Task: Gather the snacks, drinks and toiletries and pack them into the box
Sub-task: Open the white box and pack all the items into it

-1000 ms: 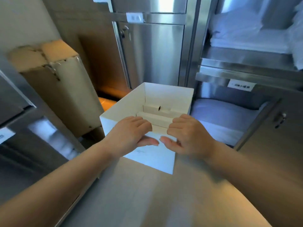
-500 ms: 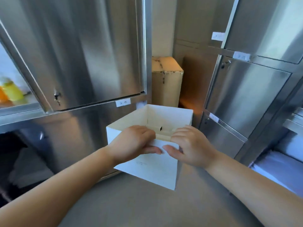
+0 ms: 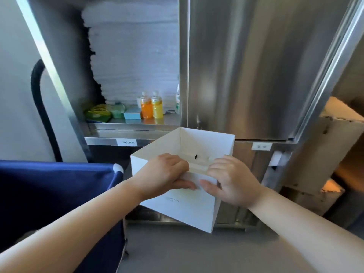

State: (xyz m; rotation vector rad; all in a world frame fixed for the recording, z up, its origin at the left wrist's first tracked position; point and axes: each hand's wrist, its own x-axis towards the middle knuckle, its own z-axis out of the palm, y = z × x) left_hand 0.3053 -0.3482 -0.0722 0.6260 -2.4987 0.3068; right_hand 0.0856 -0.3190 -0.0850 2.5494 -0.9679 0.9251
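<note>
I carry an open white cardboard box (image 3: pixel 208 142) in front of me. My left hand (image 3: pixel 163 174) and my right hand (image 3: pixel 232 182) both grip its near rim, fingers curled over the edge and thumbs on the outer wall. Nothing shows inside the box. On the steel shelf (image 3: pixel 134 125) beyond stand an orange drink bottle (image 3: pixel 146 107), a yellow drink bottle (image 3: pixel 157 106) and a partly hidden clear bottle with a green label (image 3: pixel 177 99). Left of them lie a light blue packet (image 3: pixel 132 114), a green pack (image 3: pixel 117 111) and a green-yellow snack bag (image 3: pixel 97 113).
A shut steel cabinet door (image 3: pixel 246 66) fills the right. Stacked white linen (image 3: pixel 134 56) sits behind the shelf items. A dark blue fabric cart (image 3: pixel 59 194) stands at the left, with a black hose (image 3: pixel 39 99) behind it. A brown cardboard carton (image 3: pixel 334 134) stands at far right.
My view has swung left with the box held in both hands. The cardboard carton slid to the far right, and the open shelf with bottles and the blue cart came into view.
</note>
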